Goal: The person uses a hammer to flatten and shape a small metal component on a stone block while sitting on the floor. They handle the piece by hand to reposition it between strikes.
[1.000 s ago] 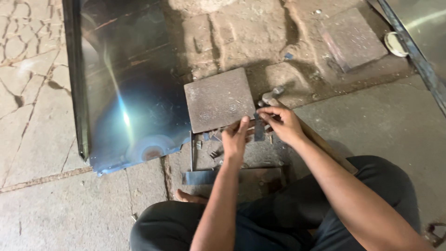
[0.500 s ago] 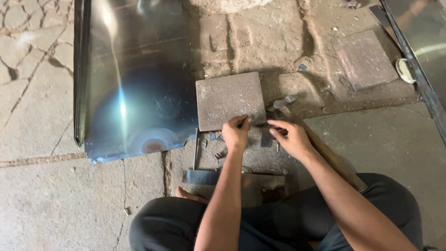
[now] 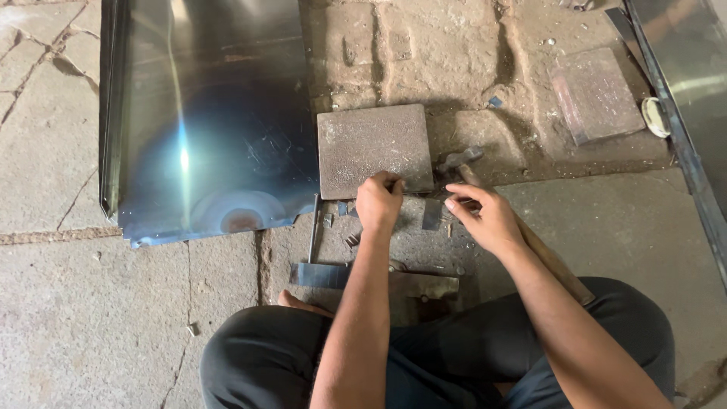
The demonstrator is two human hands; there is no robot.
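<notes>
left hand [image 3: 379, 203]: fist curled at the near edge of the square grey metal block [image 3: 372, 149], knuckles up. Fingers closed together; cannot tell whether anything sits inside them.
right hand [image 3: 485, 216]: at 3 o'clock from the left hand, just beside it. Fingers loosely bent and apart, nothing clamped. Fingertips [image 3: 453, 203] point toward the small flat grey metal strip [image 3: 432, 214] on the ground between the two hands; contact with it cannot be told.
block: lies flat on the stone floor [image 3: 98, 326], at 12 o'clock from the left hand, touching the fist at its near edge.
hammer: steel-headed hammer with a wooden handle [image 3: 545, 254]. Head at 1 o'clock from the right hand, just off the block's right corner. Handle runs under the right hand and forearm toward 4 o'clock.
sheet: large shiny galvanised metal sheet [image 3: 212, 113] at 10 o'clock from the hands, left edge folded up, bright glare on it. Right edge just beside the block.
scraps: small metal offcuts [image 3: 344, 227] on the floor at 7 o'clock from the left hand, near a thin steel rod [image 3: 313, 227].
second block: reddish-grey flat slab [image 3: 597, 95] at 2 o'clock, well apart from the hands.
posture: person sits cross-legged, dark trousers [image 3: 265, 363] at 6 o'clock.
</notes>
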